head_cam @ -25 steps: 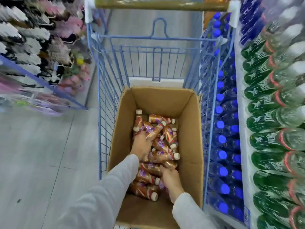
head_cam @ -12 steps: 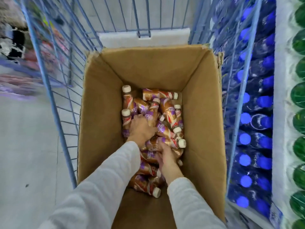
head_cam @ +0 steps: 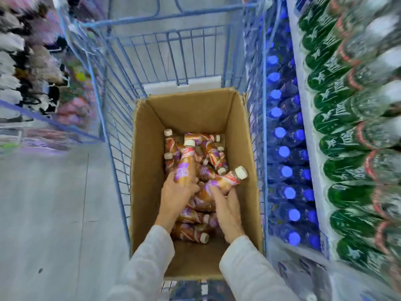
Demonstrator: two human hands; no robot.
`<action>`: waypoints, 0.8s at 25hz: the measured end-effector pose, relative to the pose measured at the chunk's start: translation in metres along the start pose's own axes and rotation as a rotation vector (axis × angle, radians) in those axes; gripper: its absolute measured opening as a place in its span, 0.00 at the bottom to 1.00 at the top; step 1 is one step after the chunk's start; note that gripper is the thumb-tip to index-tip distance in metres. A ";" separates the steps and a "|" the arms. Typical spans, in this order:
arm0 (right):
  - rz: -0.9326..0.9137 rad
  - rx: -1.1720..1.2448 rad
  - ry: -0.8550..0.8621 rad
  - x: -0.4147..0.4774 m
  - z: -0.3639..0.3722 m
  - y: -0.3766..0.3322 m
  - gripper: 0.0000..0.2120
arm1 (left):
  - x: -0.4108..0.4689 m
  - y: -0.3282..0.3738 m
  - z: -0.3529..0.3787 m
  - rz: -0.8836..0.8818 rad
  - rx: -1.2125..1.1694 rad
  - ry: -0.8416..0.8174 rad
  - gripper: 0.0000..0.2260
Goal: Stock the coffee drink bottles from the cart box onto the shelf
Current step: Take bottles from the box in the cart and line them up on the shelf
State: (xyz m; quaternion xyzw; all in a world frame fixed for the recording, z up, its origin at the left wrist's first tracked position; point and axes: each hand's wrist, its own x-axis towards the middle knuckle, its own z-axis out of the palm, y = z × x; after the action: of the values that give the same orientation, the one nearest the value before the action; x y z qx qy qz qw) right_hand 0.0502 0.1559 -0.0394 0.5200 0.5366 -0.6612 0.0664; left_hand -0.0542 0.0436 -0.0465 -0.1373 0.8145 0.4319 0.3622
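Half a second ago both hands were pressed down into the pile; now each has lifted a bottle clear of it. The cardboard box (head_cam: 147, 170) sits in the blue cart (head_cam: 112, 131), with coffee bottles (head_cam: 213, 153) lying loose on its floor. The left hand (head_cam: 175, 195) wraps a bottle (head_cam: 185, 168) pointing away, and the right hand (head_cam: 226, 210) clasps another bottle (head_cam: 223, 181) angled toward the shelf (head_cam: 303, 118).

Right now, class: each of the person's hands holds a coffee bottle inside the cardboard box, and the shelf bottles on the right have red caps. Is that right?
Not quite. The head view shows blue caps on the shelf bottles, not red. The left hand and right hand do each hold a coffee bottle inside the cardboard box.
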 end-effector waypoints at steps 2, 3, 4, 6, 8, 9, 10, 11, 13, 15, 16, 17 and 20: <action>-0.068 0.002 -0.118 -0.027 -0.019 -0.014 0.27 | -0.036 0.010 -0.012 0.044 -0.038 -0.001 0.37; -0.099 0.007 -0.150 -0.042 -0.027 -0.019 0.24 | -0.054 0.014 -0.018 0.078 -0.093 -0.016 0.36; -0.131 0.034 -0.163 -0.061 -0.036 -0.025 0.23 | -0.078 0.019 -0.024 0.125 -0.173 -0.038 0.33; -0.175 0.141 -0.196 -0.089 -0.050 -0.029 0.25 | -0.120 0.027 -0.034 0.217 -0.342 -0.080 0.20; -0.221 0.241 -0.253 -0.122 -0.061 -0.032 0.26 | -0.163 0.034 -0.044 0.297 -0.442 -0.135 0.15; -0.242 0.271 -0.272 -0.138 -0.067 -0.033 0.25 | -0.182 0.035 -0.046 0.327 -0.466 -0.174 0.16; -0.272 0.300 -0.285 -0.155 -0.071 -0.033 0.25 | -0.202 0.037 -0.049 0.359 -0.477 -0.217 0.19; -0.308 0.331 -0.293 -0.169 -0.077 -0.031 0.25 | -0.220 0.038 -0.050 0.398 -0.472 -0.254 0.21; -0.364 0.388 -0.277 -0.198 -0.089 -0.022 0.27 | -0.254 0.037 -0.052 0.495 -0.433 -0.284 0.22; -0.402 0.439 -0.236 -0.229 -0.106 -0.010 0.29 | -0.287 0.036 -0.048 0.580 -0.399 -0.339 0.27; -0.428 0.449 -0.219 -0.242 -0.116 -0.004 0.29 | -0.302 0.035 -0.042 0.603 -0.398 -0.384 0.30; -0.458 0.456 -0.192 -0.256 -0.126 0.003 0.29 | -0.317 0.033 -0.036 0.622 -0.400 -0.430 0.30; -0.525 0.527 -0.066 -0.302 -0.163 0.019 0.36 | -0.359 0.028 -0.007 0.672 -0.412 -0.562 0.30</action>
State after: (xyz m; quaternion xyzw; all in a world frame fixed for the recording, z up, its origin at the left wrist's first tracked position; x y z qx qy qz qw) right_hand 0.2990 0.1326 0.1964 0.3426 0.4606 -0.7875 -0.2243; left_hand 0.1788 0.0218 0.2272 0.1866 0.5820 0.6976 0.3739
